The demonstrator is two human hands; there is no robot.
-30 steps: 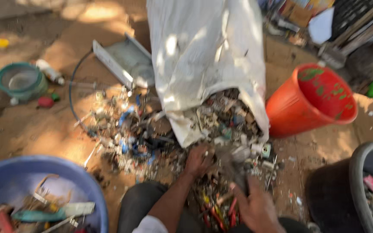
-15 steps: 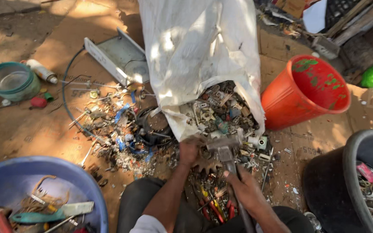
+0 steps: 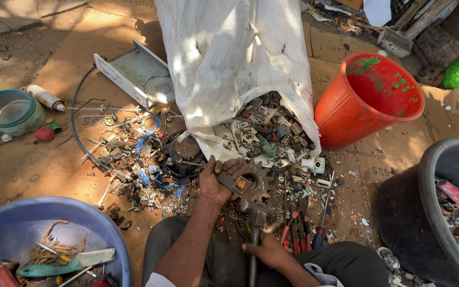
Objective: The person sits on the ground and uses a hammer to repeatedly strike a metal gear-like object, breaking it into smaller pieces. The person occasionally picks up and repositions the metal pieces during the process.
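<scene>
My left hand [image 3: 216,183] grips a small dark metal scrap part [image 3: 236,183] just in front of the mouth of a large white sack [image 3: 229,58]. My right hand [image 3: 268,251] is closed around the handle of a hammer [image 3: 256,223], whose head rests on the ground just below the part. The sack lies on its side and spills a heap of small metal and electrical scrap [image 3: 272,133] onto cardboard. Several red-handled pliers and screwdrivers [image 3: 298,228] lie right of the hammer.
An orange bucket [image 3: 346,114] leans at the right. A black tub [image 3: 431,212] of scrap stands at far right, a blue basin [image 3: 22,223] with tools at lower left. A green bowl [image 3: 25,119], a spray can [image 3: 46,98] and a grey metal tray [image 3: 128,72] lie further left.
My left hand has picked a scrap part out of the heap and holds it up. The right hand has drawn the hammer back toward me, its head lower in view.
</scene>
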